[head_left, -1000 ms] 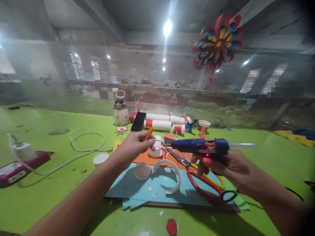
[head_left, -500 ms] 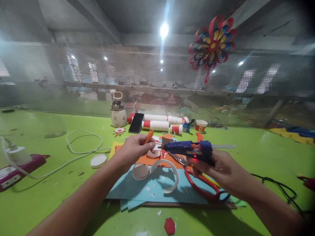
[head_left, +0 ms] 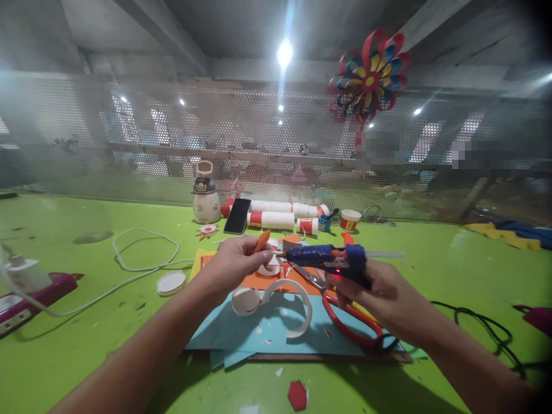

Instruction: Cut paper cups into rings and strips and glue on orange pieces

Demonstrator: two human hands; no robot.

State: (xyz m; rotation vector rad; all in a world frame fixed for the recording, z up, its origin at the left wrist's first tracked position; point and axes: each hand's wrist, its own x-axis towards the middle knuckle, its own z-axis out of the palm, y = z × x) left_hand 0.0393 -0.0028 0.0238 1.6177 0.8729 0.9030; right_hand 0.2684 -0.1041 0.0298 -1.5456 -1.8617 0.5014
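Note:
My left hand (head_left: 237, 257) pinches a small orange paper piece (head_left: 262, 241), which points up from its fingertips. A thin white bit shows at those fingertips, too small to name. Wrapped round the handle of a blue hot glue gun (head_left: 313, 255) is my right hand (head_left: 386, 293). The gun's nozzle points left and meets the white bit; a clear glue stick (head_left: 386, 255) juts from its back and a red light glows. Below the hands, a curled white paper strip (head_left: 309, 310) and a round white piece (head_left: 245, 301) lie on light blue paper (head_left: 215, 333).
Red-handled scissors (head_left: 345, 325) lie beneath my right hand. Behind stand paper cups (head_left: 350, 220), a phone (head_left: 237, 216) and a bottle (head_left: 206, 204). A power strip (head_left: 38, 303) with a white cable is at left; a black cord (head_left: 487, 322) runs at right.
The glue gun has moved slightly left, bringing its nozzle against the white bit at my left fingertips. The orange paper piece has tilted a little. The whole view has shifted slightly.

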